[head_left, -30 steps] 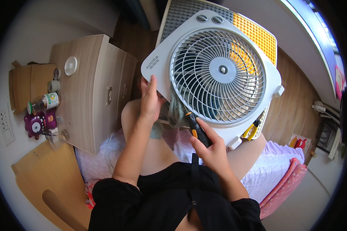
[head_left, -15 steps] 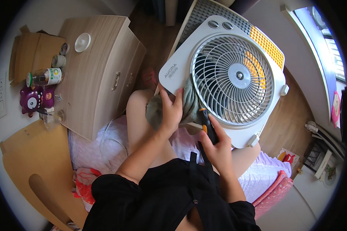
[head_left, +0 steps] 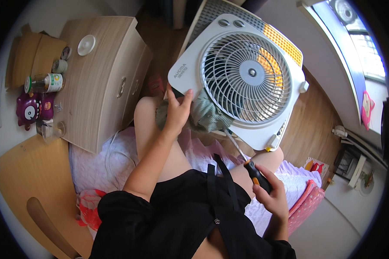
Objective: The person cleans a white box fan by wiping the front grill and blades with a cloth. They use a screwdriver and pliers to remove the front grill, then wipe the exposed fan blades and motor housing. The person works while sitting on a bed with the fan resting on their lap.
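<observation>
Two hands [head_left: 177, 114] [head_left: 273, 195] hold one fan [head_left: 251, 73], one screwdriver [head_left: 256, 174].

Stud-top tbl [head_left: 285, 42] under fan [head_left: 251, 72]; cab. [head_left: 93, 86] w/ wht disc [head_left: 86, 45], jar [head_left: 55, 82].

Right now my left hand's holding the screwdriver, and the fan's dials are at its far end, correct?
No, the screwdriver is in your right hand, not your left hand, as the head view shows. The dials on the fan are at its far end.

Fan [head_left: 252, 72] over table [head_left: 285, 44], cloth [head_left: 209, 114] at fan's near edge, screwdriver [head_left: 250, 167] before fan, dish [head_left: 86, 45] on cabinet [head_left: 103, 60] at left
</observation>
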Motion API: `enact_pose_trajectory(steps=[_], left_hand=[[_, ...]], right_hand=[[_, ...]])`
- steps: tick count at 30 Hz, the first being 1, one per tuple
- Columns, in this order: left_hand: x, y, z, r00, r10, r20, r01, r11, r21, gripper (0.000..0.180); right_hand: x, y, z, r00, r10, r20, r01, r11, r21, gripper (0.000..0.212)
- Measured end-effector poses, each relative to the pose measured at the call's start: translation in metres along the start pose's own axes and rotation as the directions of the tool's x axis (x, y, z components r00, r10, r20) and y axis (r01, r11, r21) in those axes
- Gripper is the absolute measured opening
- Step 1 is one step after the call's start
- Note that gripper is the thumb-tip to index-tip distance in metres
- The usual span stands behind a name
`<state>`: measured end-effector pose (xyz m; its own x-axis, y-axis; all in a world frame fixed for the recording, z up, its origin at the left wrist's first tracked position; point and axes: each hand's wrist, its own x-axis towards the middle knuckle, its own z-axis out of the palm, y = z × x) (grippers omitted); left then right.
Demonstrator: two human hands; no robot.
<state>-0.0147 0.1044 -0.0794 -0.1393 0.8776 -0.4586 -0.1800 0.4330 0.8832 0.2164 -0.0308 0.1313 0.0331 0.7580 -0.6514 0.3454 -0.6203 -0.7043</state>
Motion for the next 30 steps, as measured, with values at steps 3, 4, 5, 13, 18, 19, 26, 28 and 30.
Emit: enact_pose_trajectory(steps=[3, 4, 5, 13, 18, 19, 26, 28, 30], left_hand=[[0.001, -0.018, -0.014, 0.999, -0.030, 0.019, 0.031, 0.998, -0.057, 0.070], [-0.010, -0.004, -0.013, 0.994, -0.032, 0.108, 0.044, 0.993, -0.105, 0.068], [-0.021, 0.003, -0.010, 0.997, 0.068, 0.046, -0.072, 0.993, 0.093, 0.063], [-0.060, 0.034, 0.025, 0.750, 0.595, 0.289, -0.602, 0.432, 0.672, 0.052], [-0.056, 0.033, 0.035, 0.790, 0.554, 0.262, -0.540, 0.428, 0.725, 0.052], [-0.055, 0.035, 0.035, 0.807, 0.527, 0.265, -0.533, 0.458, 0.711, 0.050], [-0.054, 0.040, 0.042, 0.932, 0.343, 0.117, -0.337, 0.705, 0.624, 0.036], [-0.050, 0.034, 0.038, 0.923, 0.360, 0.139, -0.365, 0.699, 0.615, 0.030], [-0.045, 0.036, 0.030, 0.900, 0.404, 0.166, -0.402, 0.619, 0.675, 0.024]], right_hand=[[-0.037, -0.001, -0.037, 0.996, 0.078, -0.042, -0.058, 0.933, 0.354, 0.058], [-0.045, 0.012, -0.048, 0.990, -0.006, -0.141, 0.074, 0.874, 0.480, 0.051], [-0.044, 0.018, -0.055, 0.958, -0.028, -0.284, 0.170, 0.855, 0.489, 0.045], [0.148, 0.116, -0.130, 0.766, -0.106, -0.634, 0.198, 0.977, 0.075, 0.029], [0.254, 0.104, -0.131, 0.576, -0.404, -0.710, -0.050, 0.850, -0.525, 0.037], [0.270, 0.105, -0.134, 0.569, -0.422, -0.706, -0.081, 0.826, -0.558, 0.037], [0.289, 0.118, -0.147, 0.674, -0.354, -0.648, -0.230, 0.733, -0.640, 0.049], [0.269, 0.123, -0.155, 0.568, -0.514, -0.642, -0.005, 0.778, -0.628, 0.042], [0.219, 0.087, -0.130, 0.619, -0.415, -0.667, 0.264, 0.910, -0.321, 0.037]])
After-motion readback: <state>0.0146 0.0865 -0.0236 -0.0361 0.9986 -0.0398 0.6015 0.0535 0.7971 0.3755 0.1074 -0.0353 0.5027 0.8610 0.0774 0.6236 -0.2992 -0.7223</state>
